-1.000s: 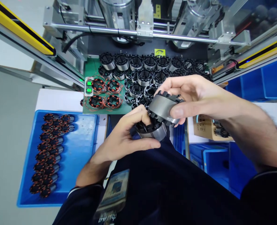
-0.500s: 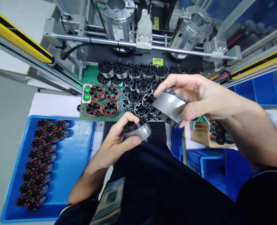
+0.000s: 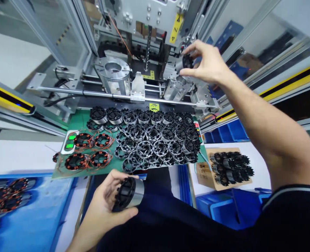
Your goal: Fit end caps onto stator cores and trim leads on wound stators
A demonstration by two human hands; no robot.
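Note:
My left hand (image 3: pixel 115 206) is wrapped round a motor stator (image 3: pixel 131 194), a steel ring with black toothed plastic ends, held low in front of my body. Up at the machine, my right hand (image 3: pixel 207 64) grips another stator (image 3: pixel 184 63) between thumb and fingers. That one is just above the right metal cylinder fixture (image 3: pixel 178 85); whether they touch I cannot tell. Several unwound stators (image 3: pixel 153 133) are stacked in rows on the green mat (image 3: pixel 89 117). Left of them lie copper-wound stators (image 3: pixel 102 140) with loose red wires.
A second cylinder fixture (image 3: pixel 114 71) stands behind a horizontal metal rod (image 3: pixel 97 93). The blue tray (image 3: pixel 43 206) at left holds wound stators. At right, a cardboard box (image 3: pixel 206 175) carries more stators, above blue bins (image 3: pixel 218 206). Yellow-black striped posts (image 3: pixel 9 96) flank the machine.
My right hand has carried its stator forward and up to the right fixture. My left hand has come lower and nearer with its stator, and the view has tipped up toward the machine.

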